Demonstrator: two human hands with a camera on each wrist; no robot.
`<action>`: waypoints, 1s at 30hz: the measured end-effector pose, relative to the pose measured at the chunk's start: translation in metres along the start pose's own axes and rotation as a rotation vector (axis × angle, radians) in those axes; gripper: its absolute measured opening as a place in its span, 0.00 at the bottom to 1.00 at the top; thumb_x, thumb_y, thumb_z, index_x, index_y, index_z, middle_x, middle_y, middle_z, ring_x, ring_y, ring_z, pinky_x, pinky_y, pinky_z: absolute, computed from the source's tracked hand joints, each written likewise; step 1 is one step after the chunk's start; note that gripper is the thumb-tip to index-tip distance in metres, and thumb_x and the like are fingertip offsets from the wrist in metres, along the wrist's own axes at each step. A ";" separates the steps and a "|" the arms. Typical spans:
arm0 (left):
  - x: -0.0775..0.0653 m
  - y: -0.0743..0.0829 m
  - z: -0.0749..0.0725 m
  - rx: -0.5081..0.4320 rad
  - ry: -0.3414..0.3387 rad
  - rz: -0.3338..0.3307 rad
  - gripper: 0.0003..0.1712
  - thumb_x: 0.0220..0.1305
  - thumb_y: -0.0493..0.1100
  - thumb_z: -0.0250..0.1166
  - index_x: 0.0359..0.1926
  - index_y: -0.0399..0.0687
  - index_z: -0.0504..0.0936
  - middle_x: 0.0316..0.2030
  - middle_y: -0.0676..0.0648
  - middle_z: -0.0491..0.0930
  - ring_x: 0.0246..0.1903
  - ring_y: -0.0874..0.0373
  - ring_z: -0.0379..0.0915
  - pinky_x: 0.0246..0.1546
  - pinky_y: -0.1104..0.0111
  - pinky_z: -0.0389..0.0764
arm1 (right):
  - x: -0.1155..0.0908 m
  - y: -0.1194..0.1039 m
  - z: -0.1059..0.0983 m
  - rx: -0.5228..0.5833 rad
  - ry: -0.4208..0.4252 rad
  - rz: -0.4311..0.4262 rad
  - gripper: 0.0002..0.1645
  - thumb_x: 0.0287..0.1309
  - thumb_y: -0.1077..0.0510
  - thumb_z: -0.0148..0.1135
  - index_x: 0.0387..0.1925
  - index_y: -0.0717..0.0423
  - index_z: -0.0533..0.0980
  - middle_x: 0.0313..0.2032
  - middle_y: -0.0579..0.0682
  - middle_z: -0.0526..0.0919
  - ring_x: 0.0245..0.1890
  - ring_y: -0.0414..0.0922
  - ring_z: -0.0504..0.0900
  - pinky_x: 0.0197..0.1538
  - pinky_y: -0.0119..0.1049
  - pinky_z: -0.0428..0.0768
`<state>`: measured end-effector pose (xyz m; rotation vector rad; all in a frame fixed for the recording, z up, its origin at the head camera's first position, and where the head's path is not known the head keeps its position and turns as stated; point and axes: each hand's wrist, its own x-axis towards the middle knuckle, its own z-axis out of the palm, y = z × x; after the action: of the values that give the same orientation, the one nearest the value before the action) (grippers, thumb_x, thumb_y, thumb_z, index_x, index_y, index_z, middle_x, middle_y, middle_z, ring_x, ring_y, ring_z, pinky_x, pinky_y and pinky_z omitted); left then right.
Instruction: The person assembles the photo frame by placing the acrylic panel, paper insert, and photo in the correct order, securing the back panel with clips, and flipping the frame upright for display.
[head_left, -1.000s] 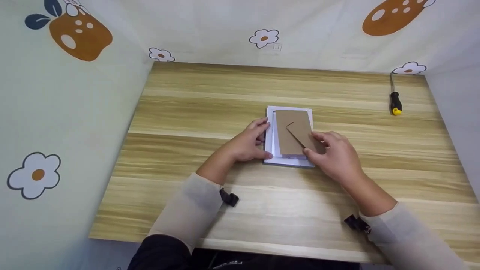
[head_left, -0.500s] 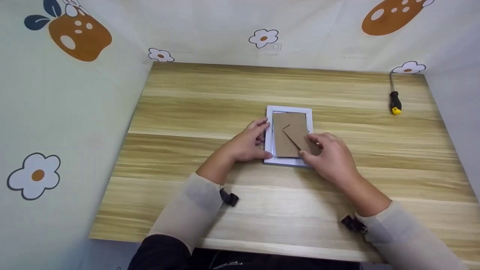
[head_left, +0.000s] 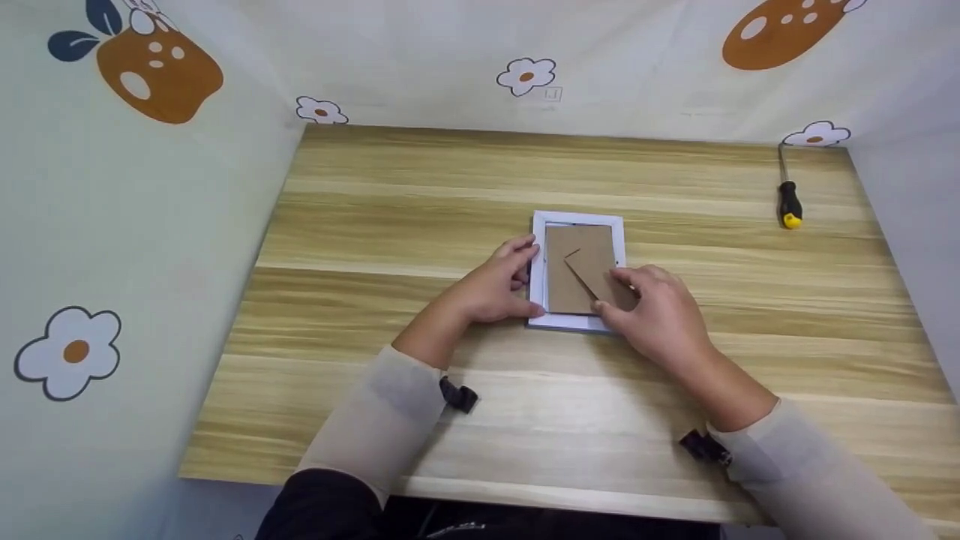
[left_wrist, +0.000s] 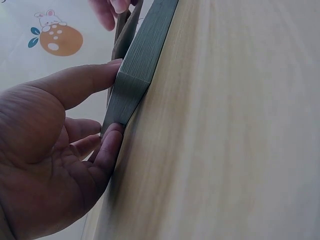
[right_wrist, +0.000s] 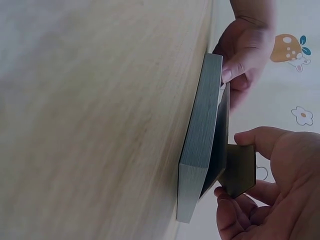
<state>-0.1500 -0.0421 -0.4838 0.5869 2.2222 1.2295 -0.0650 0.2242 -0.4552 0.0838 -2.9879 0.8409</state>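
A picture frame (head_left: 577, 322) lies face down at mid-table, white on its back and grey along its sides. My left hand (head_left: 491, 285) grips its left side, thumb on the near left corner and fingers along the edge. Within the opening sits a brown backing board (head_left: 559, 289); the right wrist view has it slanting, its near part raised out of the frame. A stand flap (right_wrist: 239, 170) juts up from the board. My right hand (head_left: 664, 311) pinches that flap between thumb and fingers. The inside of the frame beneath the board is hidden.
A screwdriver (head_left: 790, 206) with a black and yellow handle lies at the table's far right, tip toward the back wall. Patterned cloth walls (head_left: 420, 67) border the wooden table (head_left: 390, 195) at the back and sides.
My right hand has shifted the backing board a little left and toward me, straightening it within the frame's opening. The left hand and frame have stayed put.
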 end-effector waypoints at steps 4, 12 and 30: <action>-0.001 0.000 0.000 -0.014 -0.001 0.014 0.62 0.57 0.40 0.82 0.85 0.43 0.55 0.86 0.54 0.43 0.69 0.49 0.72 0.75 0.62 0.76 | 0.002 -0.001 0.001 -0.006 0.002 -0.014 0.35 0.59 0.46 0.78 0.64 0.58 0.83 0.56 0.60 0.88 0.59 0.60 0.83 0.63 0.58 0.78; -0.001 0.000 0.000 0.000 0.000 -0.001 0.62 0.58 0.41 0.82 0.86 0.46 0.54 0.87 0.55 0.42 0.70 0.49 0.72 0.75 0.62 0.76 | 0.003 -0.004 0.002 -0.020 -0.041 0.005 0.35 0.61 0.45 0.76 0.65 0.58 0.82 0.57 0.61 0.87 0.58 0.59 0.83 0.60 0.58 0.80; -0.001 0.000 -0.002 -0.017 -0.024 0.005 0.63 0.59 0.41 0.82 0.86 0.46 0.52 0.87 0.55 0.40 0.73 0.46 0.70 0.76 0.61 0.75 | 0.004 -0.001 0.006 -0.022 -0.063 -0.003 0.34 0.60 0.44 0.78 0.63 0.58 0.84 0.53 0.59 0.86 0.50 0.55 0.83 0.51 0.53 0.81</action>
<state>-0.1502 -0.0438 -0.4830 0.5982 2.1891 1.2369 -0.0694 0.2201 -0.4590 0.1164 -3.0545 0.8202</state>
